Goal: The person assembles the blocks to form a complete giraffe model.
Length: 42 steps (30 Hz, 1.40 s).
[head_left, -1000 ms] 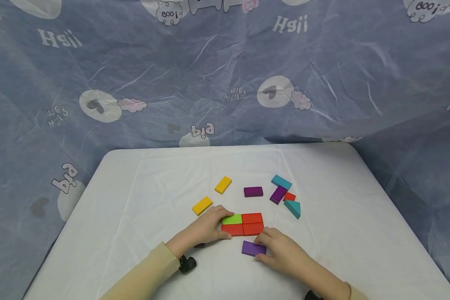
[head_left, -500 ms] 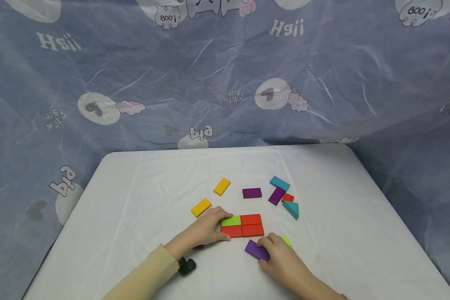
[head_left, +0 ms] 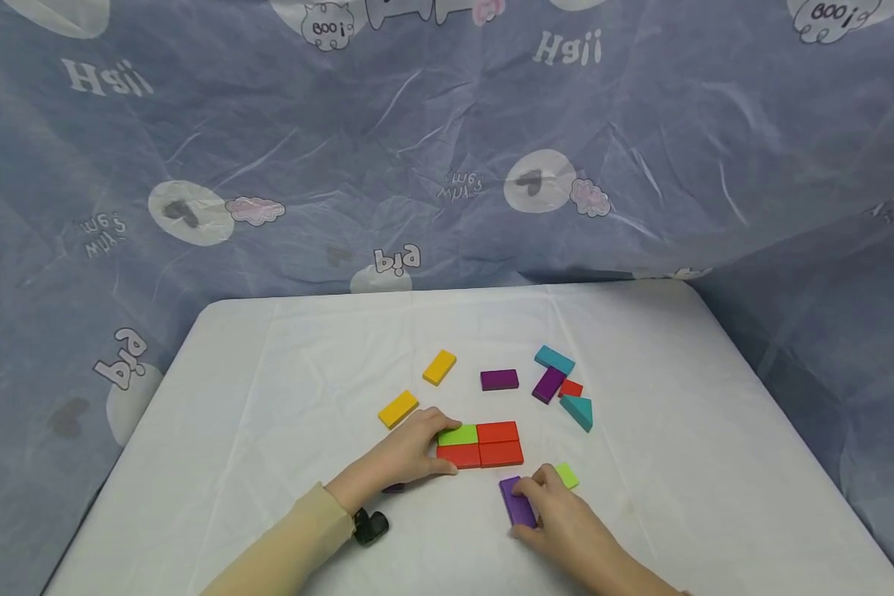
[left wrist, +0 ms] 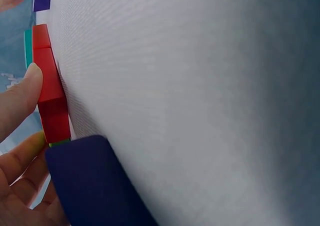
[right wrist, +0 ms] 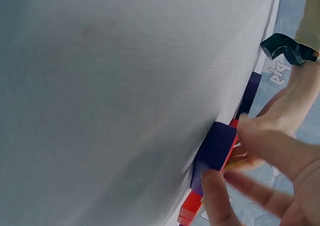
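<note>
My left hand (head_left: pixel 415 447) holds the left end of a flat rectangle of blocks, thumb at the near edge and fingers at the far edge. That rectangle has one lime-green block (head_left: pixel 458 434) at its far left and red blocks (head_left: pixel 500 454) in its other places. In the left wrist view my thumb presses the side of a red block (left wrist: pixel 51 81). To the near right, my right hand (head_left: pixel 562 517) pinches a purple block (head_left: pixel 518 502) between thumb and fingers, its long side running roughly front to back. The right wrist view shows this purple block (right wrist: pixel 215 148) at the fingertips.
Beyond my right hand lies another lime-green block (head_left: pixel 566 475). Yellow blocks (head_left: pixel 398 409) lie at the back left, a dark purple block (head_left: pixel 499 380) at the back middle. A teal triangle (head_left: pixel 578 411) lies near a blue block (head_left: pixel 555 359). Beneath my left wrist is a dark block (left wrist: pixel 95 176).
My right hand has shifted the purple block a little right and turned it from crosswise to nearly front-to-back. The lime-green block behind that hand has come into view. My left hand stays put.
</note>
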Each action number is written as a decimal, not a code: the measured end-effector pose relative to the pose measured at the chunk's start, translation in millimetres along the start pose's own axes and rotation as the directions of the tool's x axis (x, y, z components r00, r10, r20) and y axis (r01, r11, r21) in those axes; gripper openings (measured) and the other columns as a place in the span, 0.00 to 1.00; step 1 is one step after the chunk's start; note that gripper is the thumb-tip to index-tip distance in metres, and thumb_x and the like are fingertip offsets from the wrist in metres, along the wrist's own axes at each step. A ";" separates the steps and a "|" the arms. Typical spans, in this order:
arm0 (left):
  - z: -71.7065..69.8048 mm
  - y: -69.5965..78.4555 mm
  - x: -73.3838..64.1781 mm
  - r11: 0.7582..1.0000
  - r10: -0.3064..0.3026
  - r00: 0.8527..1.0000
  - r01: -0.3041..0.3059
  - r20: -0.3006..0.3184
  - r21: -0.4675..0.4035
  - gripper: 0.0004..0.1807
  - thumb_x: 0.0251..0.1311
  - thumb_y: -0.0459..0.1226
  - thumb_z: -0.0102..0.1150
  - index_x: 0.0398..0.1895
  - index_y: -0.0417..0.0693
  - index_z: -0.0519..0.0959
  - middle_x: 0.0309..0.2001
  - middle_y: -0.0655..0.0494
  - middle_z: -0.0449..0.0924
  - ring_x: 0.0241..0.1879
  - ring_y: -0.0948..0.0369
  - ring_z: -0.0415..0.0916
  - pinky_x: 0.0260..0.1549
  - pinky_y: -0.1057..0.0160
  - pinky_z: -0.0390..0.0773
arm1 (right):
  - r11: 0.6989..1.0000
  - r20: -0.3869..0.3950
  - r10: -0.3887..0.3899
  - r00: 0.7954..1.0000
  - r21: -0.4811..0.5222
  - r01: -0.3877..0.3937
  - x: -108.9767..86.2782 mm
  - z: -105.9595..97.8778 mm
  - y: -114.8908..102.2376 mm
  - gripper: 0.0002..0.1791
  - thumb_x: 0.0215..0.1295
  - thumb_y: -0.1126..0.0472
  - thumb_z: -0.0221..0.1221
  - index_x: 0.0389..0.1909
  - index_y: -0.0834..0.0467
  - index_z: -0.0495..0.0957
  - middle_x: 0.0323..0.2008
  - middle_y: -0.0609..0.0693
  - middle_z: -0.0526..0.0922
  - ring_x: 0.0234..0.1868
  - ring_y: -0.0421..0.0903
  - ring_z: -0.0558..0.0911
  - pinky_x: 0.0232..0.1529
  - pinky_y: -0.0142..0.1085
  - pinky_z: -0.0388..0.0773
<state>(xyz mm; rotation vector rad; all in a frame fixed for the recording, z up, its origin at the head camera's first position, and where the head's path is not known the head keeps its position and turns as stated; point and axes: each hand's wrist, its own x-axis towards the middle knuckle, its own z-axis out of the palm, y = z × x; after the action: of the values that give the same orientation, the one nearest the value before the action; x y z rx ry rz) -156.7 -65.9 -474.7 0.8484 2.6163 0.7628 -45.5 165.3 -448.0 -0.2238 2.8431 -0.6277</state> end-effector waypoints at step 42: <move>-1.3 0.2 0.5 1.000 0.001 1.000 -0.001 0.008 -0.018 0.33 0.55 0.47 0.71 0.64 0.48 0.75 0.55 0.57 0.77 0.55 0.61 0.71 0.60 0.59 0.74 | 0.918 -0.130 -0.361 0.924 -0.225 0.327 2.0 0.0 13.0 0.19 0.50 0.60 0.74 0.44 0.62 0.86 0.48 0.55 0.80 0.43 0.48 0.83 0.41 0.36 0.84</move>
<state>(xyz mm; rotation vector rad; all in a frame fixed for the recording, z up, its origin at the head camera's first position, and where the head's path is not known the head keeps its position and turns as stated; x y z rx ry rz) -157.6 -66.0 -473.5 0.8465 2.5986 0.7799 -48.7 176.7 -454.0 -0.7563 3.0574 -0.4381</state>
